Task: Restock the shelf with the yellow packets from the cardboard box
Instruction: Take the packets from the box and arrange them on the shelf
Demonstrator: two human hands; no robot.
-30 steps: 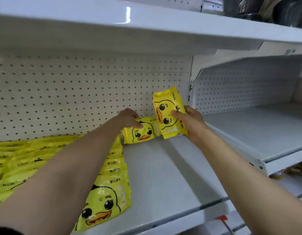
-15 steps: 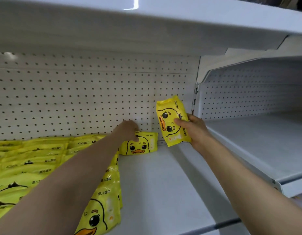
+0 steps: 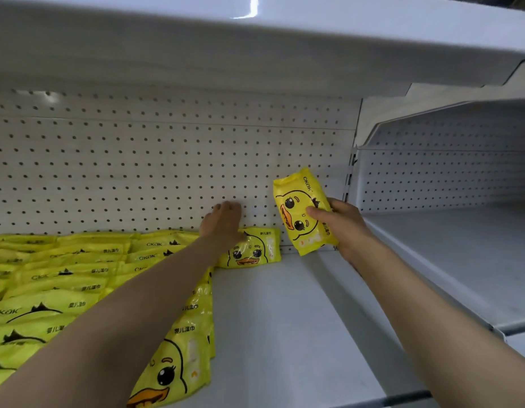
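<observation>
My right hand [image 3: 340,228] grips a yellow duck-print packet [image 3: 299,207] and holds it upright at the back right corner of the white shelf [image 3: 285,319]. A second yellow packet [image 3: 255,248] lies flat against the pegboard just left of it. My left hand [image 3: 223,222] hovers over that packet's left end with loose fingers near the pegboard, and its heel touches or nearly touches the packet. Rows of the same yellow packets [image 3: 64,275] cover the shelf's left part, partly hidden by my left forearm. The cardboard box is out of view.
A perforated back panel [image 3: 167,172] closes the shelf behind. Another shelf board [image 3: 255,48] hangs close overhead. To the right, past an upright [image 3: 351,178], stands a neighbouring shelf bay [image 3: 447,260]. Bare shelf surface runs from the flat packet forward to the front edge.
My left hand has lifted off the flat packet and moved up toward the pegboard. My right hand keeps the upright packet in nearly the same spot.
</observation>
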